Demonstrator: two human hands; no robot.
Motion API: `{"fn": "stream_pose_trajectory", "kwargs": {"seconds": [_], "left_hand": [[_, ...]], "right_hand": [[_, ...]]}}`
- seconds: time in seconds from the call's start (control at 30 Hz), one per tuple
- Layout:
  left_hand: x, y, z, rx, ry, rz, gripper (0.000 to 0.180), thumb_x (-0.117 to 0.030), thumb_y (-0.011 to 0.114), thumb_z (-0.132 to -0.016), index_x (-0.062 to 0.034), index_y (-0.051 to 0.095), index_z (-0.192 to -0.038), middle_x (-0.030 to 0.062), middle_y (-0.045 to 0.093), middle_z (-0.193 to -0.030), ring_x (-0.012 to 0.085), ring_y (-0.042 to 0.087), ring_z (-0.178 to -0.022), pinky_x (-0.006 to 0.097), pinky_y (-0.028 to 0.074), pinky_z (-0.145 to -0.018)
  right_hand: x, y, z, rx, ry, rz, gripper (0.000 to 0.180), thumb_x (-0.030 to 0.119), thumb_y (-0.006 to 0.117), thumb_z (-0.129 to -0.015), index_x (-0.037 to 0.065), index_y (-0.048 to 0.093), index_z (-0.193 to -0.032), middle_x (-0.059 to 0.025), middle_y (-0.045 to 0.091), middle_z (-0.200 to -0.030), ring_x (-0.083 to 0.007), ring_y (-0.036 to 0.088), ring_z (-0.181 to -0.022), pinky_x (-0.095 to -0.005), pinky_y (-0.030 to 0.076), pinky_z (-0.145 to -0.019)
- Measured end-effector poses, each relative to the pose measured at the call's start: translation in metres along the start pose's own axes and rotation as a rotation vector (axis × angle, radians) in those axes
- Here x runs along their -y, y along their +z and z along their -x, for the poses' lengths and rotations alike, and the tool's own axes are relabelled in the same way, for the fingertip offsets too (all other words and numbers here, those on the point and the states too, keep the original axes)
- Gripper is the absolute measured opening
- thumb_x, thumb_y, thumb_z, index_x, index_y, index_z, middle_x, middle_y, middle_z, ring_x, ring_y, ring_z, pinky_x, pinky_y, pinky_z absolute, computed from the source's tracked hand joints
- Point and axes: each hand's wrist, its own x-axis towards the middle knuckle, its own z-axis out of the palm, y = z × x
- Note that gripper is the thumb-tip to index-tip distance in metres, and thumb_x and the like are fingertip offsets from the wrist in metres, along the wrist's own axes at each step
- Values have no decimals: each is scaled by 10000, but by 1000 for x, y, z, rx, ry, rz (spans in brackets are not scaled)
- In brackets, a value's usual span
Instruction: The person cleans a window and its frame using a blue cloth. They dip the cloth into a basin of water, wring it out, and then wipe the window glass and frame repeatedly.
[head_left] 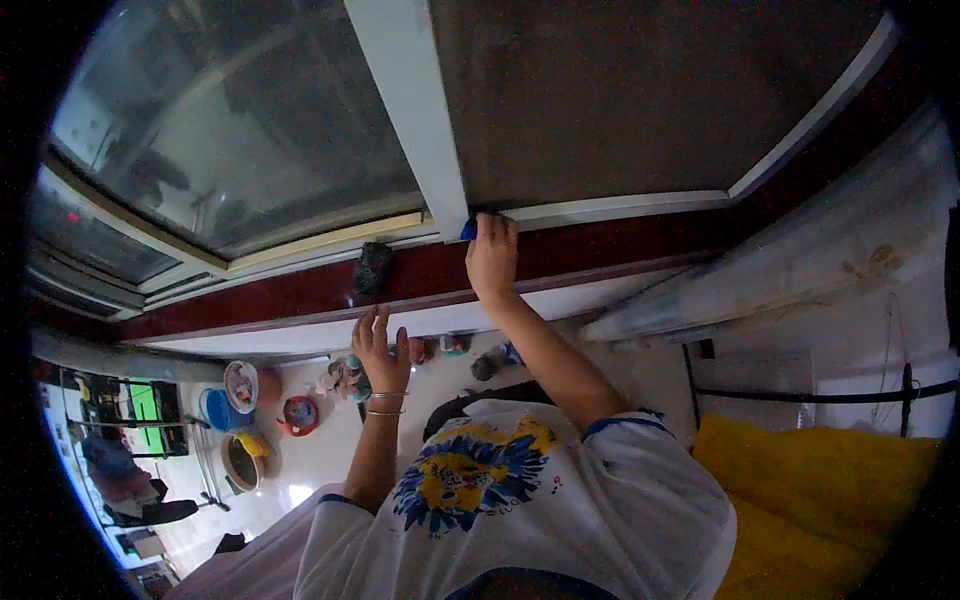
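My right hand (492, 258) is closed on a small dark-blue thing (469, 228), mostly hidden by the fingers; I cannot tell its kind. It presses at the foot of the upright white window frame bar (425, 120), where the bar meets the bottom track. My left hand (381, 350), a bangle at its wrist, is at the front edge of the dark red windowsill (290, 290). Its fingers are apart and hold nothing. On the sill between the hands and the glass lies a dark grey, rough-looking lump (373, 268), out of contact with either hand.
A window pane (240, 120) fills the left, a dark screen panel (640, 110) the right. A pale curtain (790, 260) hangs at right above a yellow cover (820, 500). Several buckets and basins, including a red basin (298, 415), stand on the floor at lower left.
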Motion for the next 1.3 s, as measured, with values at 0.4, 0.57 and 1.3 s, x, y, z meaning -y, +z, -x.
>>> {"fn": "stream_pose_trajectory", "kwargs": {"seconds": [0.4,0.57,1.3], "left_hand": [[-95,31,-47,246,-140,739,518,-24,646,-794,-56,477,-1282,155,590,-1069,248,614,-935,331,500,-805],[-148,64,-64,226,-264,1126,452,21,639,-779,-28,499,-1206,85,589,-956,153,619,-830,273,512,-723],[-260,120,-83,398,-32,838,397,-69,649,-813,-28,555,-1197,142,632,-1086,205,632,-925,313,518,-801]], "right_hand": [[-44,-61,-3,229,762,-1921,367,95,621,-827,55,528,-1179,-102,598,-1114,-245,582,-1040,-406,483,-902],[-64,-87,2,256,796,-2079,367,100,600,-848,65,515,-1203,-116,581,-1178,-262,574,-1064,-406,474,-922],[-302,-200,-60,-446,390,-203,423,20,673,-778,18,477,-1153,-131,531,-1142,-265,526,-998,-371,407,-919]]}}
